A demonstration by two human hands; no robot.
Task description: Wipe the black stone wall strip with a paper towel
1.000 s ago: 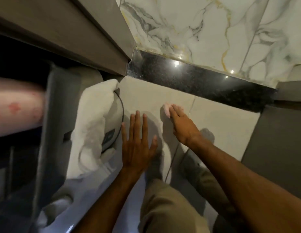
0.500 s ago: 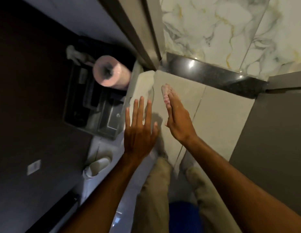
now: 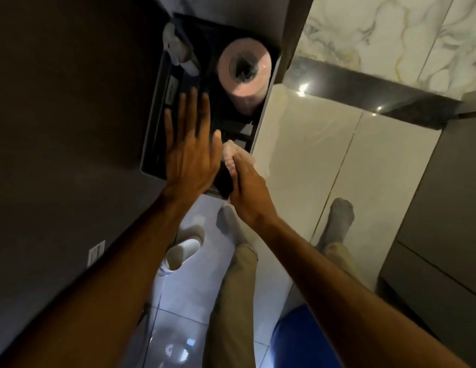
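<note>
The black stone wall strip (image 3: 369, 95) runs across the upper right, between marble tiles above and beige tiles below, with light glints on it. My right hand (image 3: 247, 189) is shut on a crumpled pinkish paper towel (image 3: 229, 152), held left of the beige wall, well away from the strip. My left hand (image 3: 190, 152) is open with fingers spread, in front of a dark recessed shelf. A pink paper towel roll (image 3: 243, 73) stands in that shelf, above both hands.
The dark shelf unit (image 3: 162, 120) sits in a dark wall on the left. Glossy beige wall tiles (image 3: 311, 155) fill the centre right. A grey cabinet (image 3: 444, 221) is at the right. Below are my trouser legs, a white slipper (image 3: 182, 251) and a blue object (image 3: 292, 338).
The view swung left, bringing the shelf and roll to the centre. Both hands moved left from the beige tiles to in front of the shelf; the right hand still holds the towel.
</note>
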